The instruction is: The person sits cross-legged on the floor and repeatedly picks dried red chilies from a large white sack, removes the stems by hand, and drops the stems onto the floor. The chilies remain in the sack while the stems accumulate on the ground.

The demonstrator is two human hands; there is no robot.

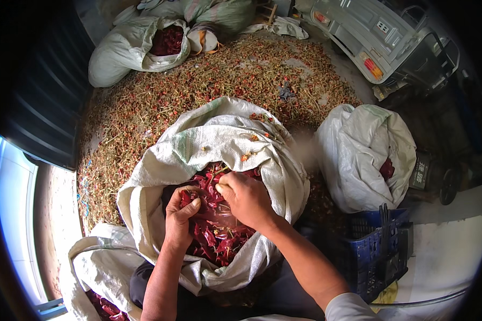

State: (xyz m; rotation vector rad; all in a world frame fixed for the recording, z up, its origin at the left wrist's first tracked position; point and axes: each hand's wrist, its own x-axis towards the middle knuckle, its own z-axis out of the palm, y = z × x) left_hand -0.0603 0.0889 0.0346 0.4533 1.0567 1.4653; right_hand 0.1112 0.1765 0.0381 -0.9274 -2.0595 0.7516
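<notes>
Dried red chili peppers (209,238) fill the open white woven sack (146,196) in front of me, its rim rolled outward. Over its mouth, my left hand (178,220) grips some dried red chilies (187,196) between thumb and curled fingers. Close to its right is my right hand (247,200), with fingers curled and the thumb pressed to the index finger. Anything inside that grasp is hidden. A thin pale stem lies just beyond its knuckles. Loose stem bits and orange scraps (247,155) rest on the sack's far fold.
Chili stems and scraps (241,80) cover the floor ahead. White sacks stand at far left (116,52), right (353,160) and near left (104,261), with red chilies visible in them. A blue plastic crate (359,257) sits at right, below a grey vehicle's rear (365,36).
</notes>
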